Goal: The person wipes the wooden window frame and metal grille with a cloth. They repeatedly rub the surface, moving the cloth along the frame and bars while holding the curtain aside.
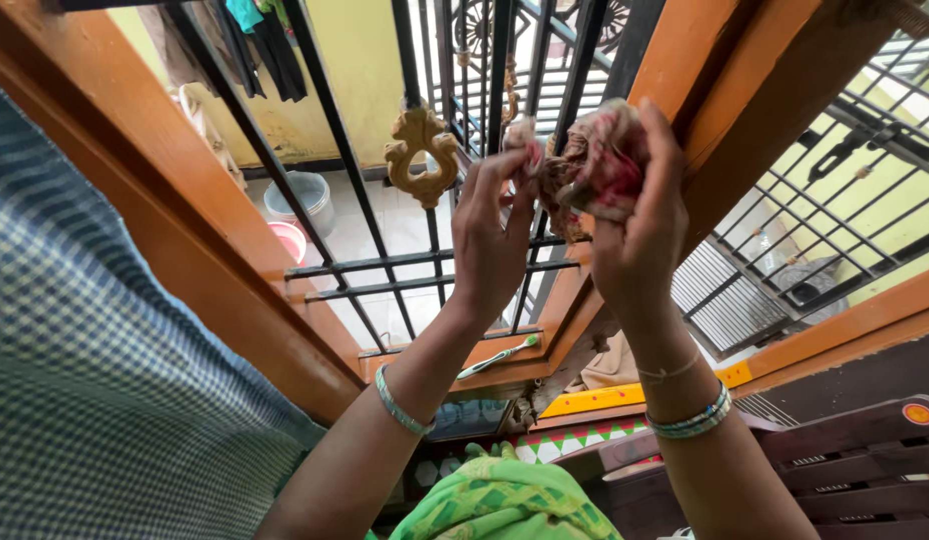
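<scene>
Both my hands are raised in front of a window with black iron bars (335,165). A crumpled, dirty cloth (593,165) in pink and brown is bunched in my right hand (640,235), pressed near the bars and the orange wooden frame (730,95). My left hand (492,240) pinches one end of the same cloth with its fingertips. A golden ornament (422,155) is fixed on a bar just left of my left hand. Bangles sit on both wrists.
A green-and-white toothbrush (498,357) lies on the sill below. A blue checked curtain (95,380) hangs at left. Outside are buckets (303,200) on a tiled floor and hanging clothes (265,40). A brown plastic chair (845,470) stands at lower right.
</scene>
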